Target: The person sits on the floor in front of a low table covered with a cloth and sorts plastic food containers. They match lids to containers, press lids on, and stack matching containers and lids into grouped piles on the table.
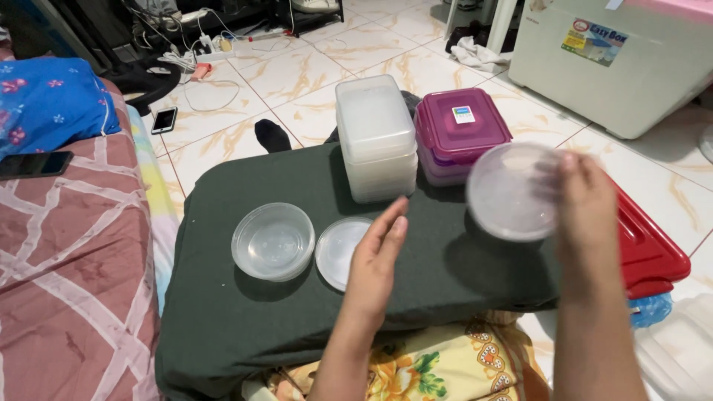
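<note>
My right hand [590, 215] holds a round clear plastic container [509, 191] up in the air, tilted toward me, above the right side of a dark green cloth-covered surface [245, 319]. My left hand [377, 263] is open, fingers straight and together, hovering over the edge of a round clear lid [338, 249] lying flat on the cloth. Left of that lid sits a round clear container [272, 241], upright and open.
A stack of clear rectangular boxes [375, 137] and a purple-lidded box [460, 126] stand at the cloth's far edge. A red lid [653, 252] lies at the right. A bed with a phone [33, 165] is at the left; a white cooler box [616, 59] stands beyond.
</note>
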`<state>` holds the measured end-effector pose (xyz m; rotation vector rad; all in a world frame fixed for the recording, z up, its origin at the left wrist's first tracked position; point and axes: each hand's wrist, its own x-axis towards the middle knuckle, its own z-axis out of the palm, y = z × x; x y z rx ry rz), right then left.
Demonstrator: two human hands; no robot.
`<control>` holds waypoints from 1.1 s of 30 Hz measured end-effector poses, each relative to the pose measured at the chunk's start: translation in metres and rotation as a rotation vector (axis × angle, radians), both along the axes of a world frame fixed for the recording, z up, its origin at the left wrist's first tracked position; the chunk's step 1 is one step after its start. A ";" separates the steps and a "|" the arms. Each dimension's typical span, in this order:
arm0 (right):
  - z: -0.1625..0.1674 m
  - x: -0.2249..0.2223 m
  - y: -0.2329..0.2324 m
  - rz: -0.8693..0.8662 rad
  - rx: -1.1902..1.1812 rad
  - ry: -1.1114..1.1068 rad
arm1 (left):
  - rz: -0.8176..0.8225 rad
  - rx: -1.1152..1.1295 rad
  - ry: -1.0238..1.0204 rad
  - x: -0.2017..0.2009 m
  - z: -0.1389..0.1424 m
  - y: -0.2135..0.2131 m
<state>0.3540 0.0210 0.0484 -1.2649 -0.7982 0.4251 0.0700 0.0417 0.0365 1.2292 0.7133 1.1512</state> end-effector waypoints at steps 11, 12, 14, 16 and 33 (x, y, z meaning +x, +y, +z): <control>-0.008 0.030 0.020 -0.450 -0.323 -0.816 | 0.004 -0.022 0.049 -0.031 0.011 -0.008; -0.003 0.017 0.011 -0.650 -0.223 -1.058 | 0.034 0.000 0.051 -0.038 0.013 -0.007; 0.003 -0.015 0.004 -0.598 -0.096 -1.034 | 0.173 0.069 0.095 -0.057 0.017 -0.005; 0.003 -0.048 -0.001 -0.103 -0.074 -0.503 | 0.348 0.089 0.166 -0.078 0.019 -0.004; -0.045 -0.165 0.042 0.204 -0.466 -0.775 | 0.996 0.251 0.976 -0.162 -0.011 0.034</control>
